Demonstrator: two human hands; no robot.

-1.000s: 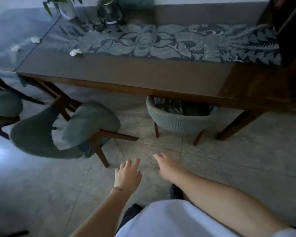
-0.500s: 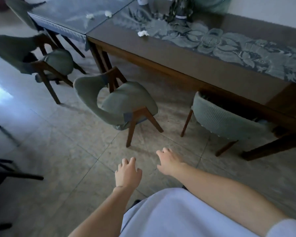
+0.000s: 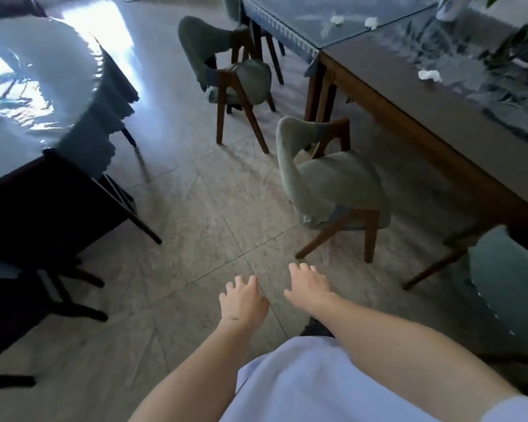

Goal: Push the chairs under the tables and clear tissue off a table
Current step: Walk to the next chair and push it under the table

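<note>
Both hands empty, palms down, fingers spread and relaxed, hovering over the tiled floor (image 3: 195, 226). Left hand (image 3: 243, 303) and right hand (image 3: 307, 289) sit side by side, close but not touching, neither in contact with anything.

Nearest chair (image 3: 333, 181): green padded seat and curved backrest on wooden legs, pulled out from the long wooden table (image 3: 439, 138), standing just ahead of the hands, angled, backrest toward the open floor. Only its far edge is near the table side.

Second chair (image 3: 235, 74) of the same type further back, also pulled out, beside the glass-topped table (image 3: 311, 19) that butts against the wooden one.

Third chair (image 3: 512, 287), teal with a rounded back, at right edge; seat tucked under the wooden table.

Tissue: one crumpled white piece (image 3: 429, 75) on the wooden table near its near edge; two more, (image 3: 336, 20) and (image 3: 371, 22), on the glass-topped table near the joint between the tables.

Left side: a round table (image 3: 28, 95) with a shiny cover and a dark piece of furniture (image 3: 43, 214) below it, well apart from the hands.
</note>
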